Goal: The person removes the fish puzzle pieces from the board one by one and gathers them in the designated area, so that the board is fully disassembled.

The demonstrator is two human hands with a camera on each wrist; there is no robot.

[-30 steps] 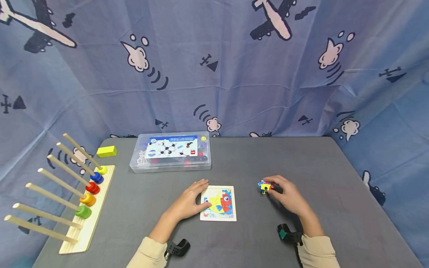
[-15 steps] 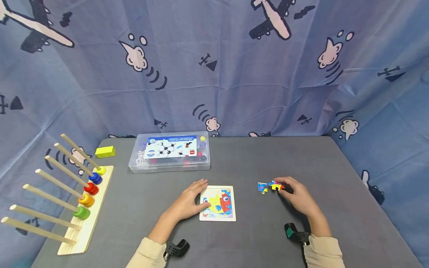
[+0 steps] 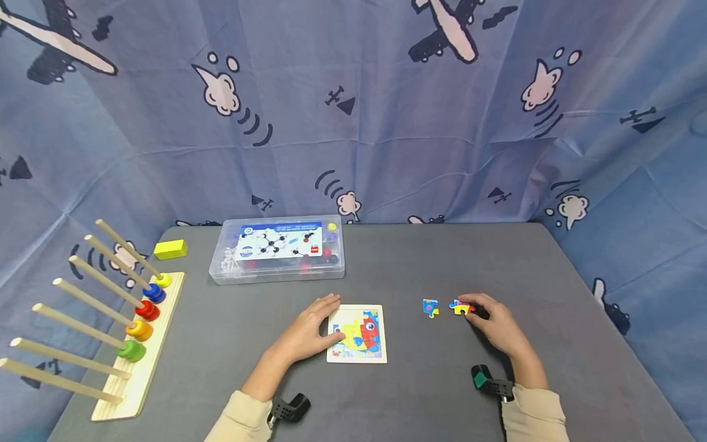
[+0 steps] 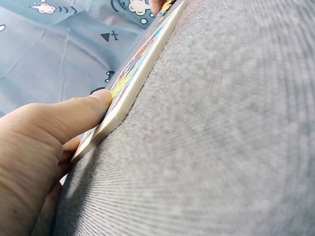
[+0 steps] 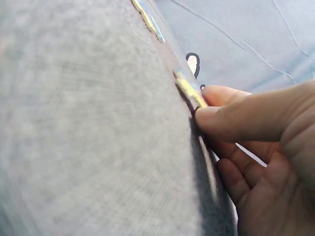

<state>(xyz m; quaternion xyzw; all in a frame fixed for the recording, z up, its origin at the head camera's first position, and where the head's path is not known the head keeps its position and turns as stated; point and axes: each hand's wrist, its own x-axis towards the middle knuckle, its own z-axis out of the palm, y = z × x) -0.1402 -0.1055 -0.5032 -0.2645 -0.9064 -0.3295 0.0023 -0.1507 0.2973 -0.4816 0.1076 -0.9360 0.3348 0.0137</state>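
Observation:
In the head view a square wooden jigsaw puzzle [image 3: 356,358] with a yellow and red fish picture lies flat on the table. My left hand [image 3: 302,331] holds its left side, thumb on the top face and fingers along the edge, as the left wrist view of the puzzle [image 4: 129,96] shows. Further right, my right hand [image 3: 498,325] pinches a yellow, red and blue puzzle piece [image 3: 459,307] between thumb and index finger. The right wrist view has this piece [image 5: 188,89] tilted just off the table. A separate blue and yellow puzzle piece [image 3: 430,307] lies to its left.
Behind the puzzle stands a clear plastic box [image 3: 278,273] with a molecule-model label. A wooden peg rack [image 3: 145,362] with coloured rings is at the left, near a yellow block [image 3: 170,249]. A patterned blue cloth [image 3: 309,123] hangs behind the grey table [image 3: 409,399].
My right hand has moved to the right with its puzzle piece, parting it from the blue and yellow piece, which stays on the table. My left hand remains on the puzzle.

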